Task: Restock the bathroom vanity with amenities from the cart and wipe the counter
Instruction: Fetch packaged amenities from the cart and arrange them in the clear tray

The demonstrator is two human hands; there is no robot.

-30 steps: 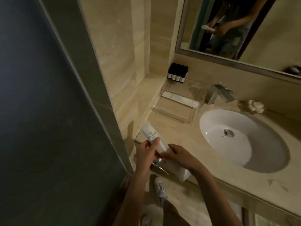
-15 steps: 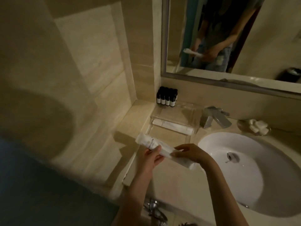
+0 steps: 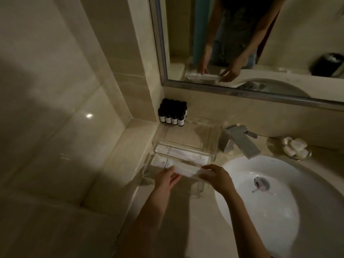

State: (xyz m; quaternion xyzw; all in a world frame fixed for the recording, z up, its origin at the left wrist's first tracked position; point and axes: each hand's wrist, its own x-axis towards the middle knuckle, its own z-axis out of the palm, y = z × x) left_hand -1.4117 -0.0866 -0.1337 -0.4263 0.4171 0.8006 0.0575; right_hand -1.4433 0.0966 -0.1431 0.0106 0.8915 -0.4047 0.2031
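Observation:
A clear acrylic tray [image 3: 208, 190] sits on the beige counter [image 3: 201, 229] left of the sink. A long white amenity packet [image 3: 188, 155] lies across the tray's far part. A second white packet [image 3: 178, 167] lies just in front of it, inside the tray. My left hand [image 3: 166, 180] holds that second packet near its left end, fingers under and over it. My right hand [image 3: 216, 175] pinches its right end with curled fingers. Several small dark bottles [image 3: 173, 114] with white labels stand in the back corner.
A chrome faucet [image 3: 240, 141] stands behind the white oval basin [image 3: 279, 211]. A small dish with white soaps [image 3: 294, 148] sits to the faucet's right. The mirror [image 3: 260, 40] above reflects a person and a dark bin. Tiled wall closes the left side.
Both hands carried the white packet from the counter's front edge forward and lowered it into the clear tray, in front of the packet lying there. The camera moved closer to the vanity.

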